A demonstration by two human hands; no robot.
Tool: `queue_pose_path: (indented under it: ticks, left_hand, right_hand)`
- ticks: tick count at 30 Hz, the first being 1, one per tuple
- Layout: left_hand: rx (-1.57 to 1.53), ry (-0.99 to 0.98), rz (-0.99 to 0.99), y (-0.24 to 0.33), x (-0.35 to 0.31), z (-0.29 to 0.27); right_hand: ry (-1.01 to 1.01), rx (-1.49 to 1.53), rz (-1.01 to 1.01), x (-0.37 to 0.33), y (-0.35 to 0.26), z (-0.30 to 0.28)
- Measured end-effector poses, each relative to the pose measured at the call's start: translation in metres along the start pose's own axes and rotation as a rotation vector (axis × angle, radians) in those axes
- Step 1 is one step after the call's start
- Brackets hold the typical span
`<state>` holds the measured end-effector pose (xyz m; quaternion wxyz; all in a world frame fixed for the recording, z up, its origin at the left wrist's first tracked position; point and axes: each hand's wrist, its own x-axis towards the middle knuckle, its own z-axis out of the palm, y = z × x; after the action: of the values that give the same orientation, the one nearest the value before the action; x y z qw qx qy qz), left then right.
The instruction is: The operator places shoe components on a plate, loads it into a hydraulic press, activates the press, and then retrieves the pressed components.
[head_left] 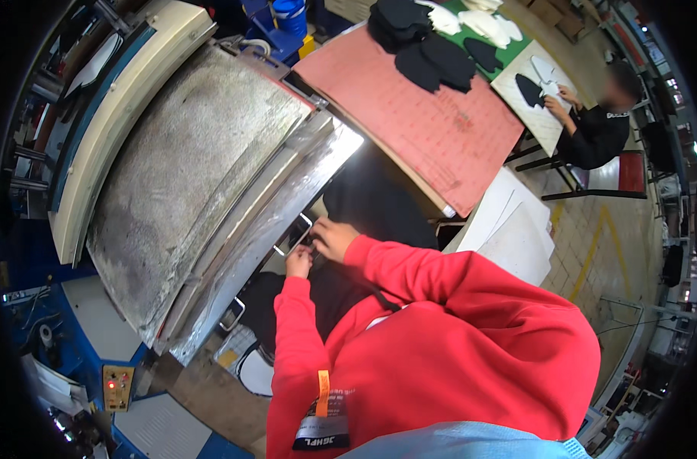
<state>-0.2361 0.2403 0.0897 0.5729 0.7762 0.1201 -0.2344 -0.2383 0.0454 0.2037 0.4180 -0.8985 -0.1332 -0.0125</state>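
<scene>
standing beyond hands (334,239): blue bucket (290,18)

Silvery handle (306,219), mottled grey plate (203,168), pink tabletop (409,115), red sweatshirt (463,336)

Grip of right hand (334,239) unclear, co-worker's head (622,86) blurred, blue cloth (463,442) cut off below

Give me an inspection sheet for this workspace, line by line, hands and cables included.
Surface: grey plate, stained and scuffed.
Job's things: metal handle beside the hands.
Clutter: black pieces piled on the pink table; white sheets beside it.
Hands: left hand and right hand close together; whether they hold anything is unclear.
Cables: pale curved line behind the plate, hose or cable, cannot tell.
Surroundings: co-worker seated at upper right; control box with its red light lit.
</scene>
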Motion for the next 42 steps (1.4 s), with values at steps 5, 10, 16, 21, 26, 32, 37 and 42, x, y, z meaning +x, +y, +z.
queue_pose_path:
  ticks: [5,10,16,21,26,32,37,42]
  left_hand:
    - [0.206,-0.051,-0.028,0.018,-0.005,-0.003]
    - [0.444,-0.066,0.386,0.045,-0.032,0.002]
    - [0.216,-0.114,0.340,0.091,-0.075,-0.004]
    - [0.299,-0.079,0.411,0.123,-0.080,-0.003]
    - [0.004,-0.007,0.253,0.145,-0.091,0.017]
    - [-0.172,-0.052,0.309,0.166,-0.126,0.054]
    - [-0.232,-0.059,0.317,0.195,-0.152,0.071]
    - [-0.075,0.084,0.520,0.230,-0.154,0.068]
  right_hand:
    - [-0.038,0.002,0.074,0.000,-0.001,-0.001]
    - [-0.071,-0.018,-0.007,-0.001,0.006,0.001]
    - [-0.037,-0.086,0.010,-0.001,0.009,0.011]
    - [0.013,0.013,0.076,0.001,0.006,0.011]
    - [0.088,0.175,0.164,0.009,0.004,0.002]
    - [0.162,0.882,0.299,0.025,-0.007,-0.024]
    - [0.394,1.130,0.338,0.056,-0.025,-0.060]
    - [0.394,1.499,0.337,0.070,-0.054,-0.107]
